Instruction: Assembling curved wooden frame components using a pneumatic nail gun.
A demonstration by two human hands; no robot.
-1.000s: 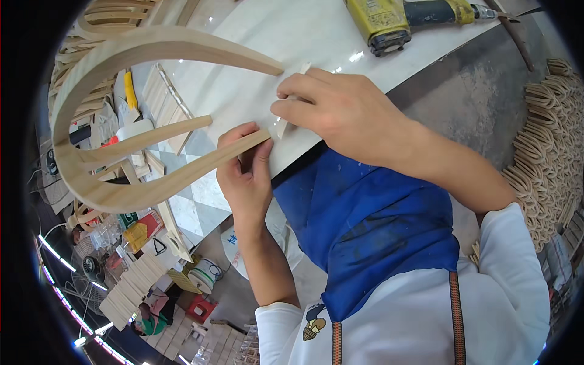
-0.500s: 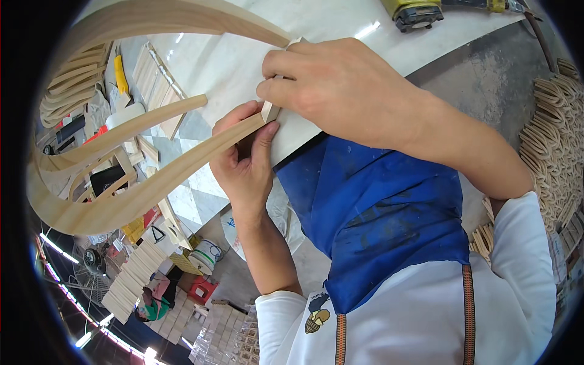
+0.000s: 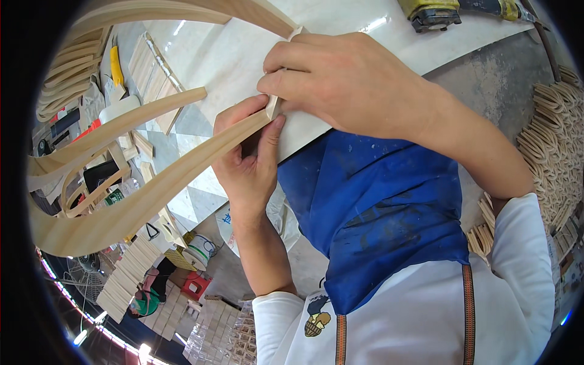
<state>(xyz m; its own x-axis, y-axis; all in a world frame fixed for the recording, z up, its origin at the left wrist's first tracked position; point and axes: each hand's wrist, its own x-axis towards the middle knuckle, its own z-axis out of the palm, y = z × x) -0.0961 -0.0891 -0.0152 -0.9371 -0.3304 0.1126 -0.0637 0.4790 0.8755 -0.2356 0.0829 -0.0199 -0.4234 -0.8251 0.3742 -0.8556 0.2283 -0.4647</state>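
Observation:
A pale curved wooden frame (image 3: 140, 182) with long bent arms reaches from the left edge of the view to the table's near edge. My left hand (image 3: 249, 143) is closed around the tip of its nearest arm, thumb on one side and fingers on the other. Across that tip lies a short wooden crosspiece (image 3: 273, 107), whose far end shows beside the tip of the upper arm (image 3: 261, 15). My right hand (image 3: 347, 79) grips the crosspiece from above and covers its middle. Another curved arm (image 3: 140, 118) ends free over the table.
Flat wooden slats (image 3: 159, 85) and a yellow-handled knife (image 3: 117, 64) lie on the white table (image 3: 225, 67). A yellow-and-black power tool (image 3: 432, 15) is at the far right. Curved wooden parts (image 3: 550, 152) are piled at right. A person in green (image 3: 146, 301) is at lower left.
The frame's bent end has swung a little lower at the left. Both hands have shifted slightly and keep their holds on the joint.

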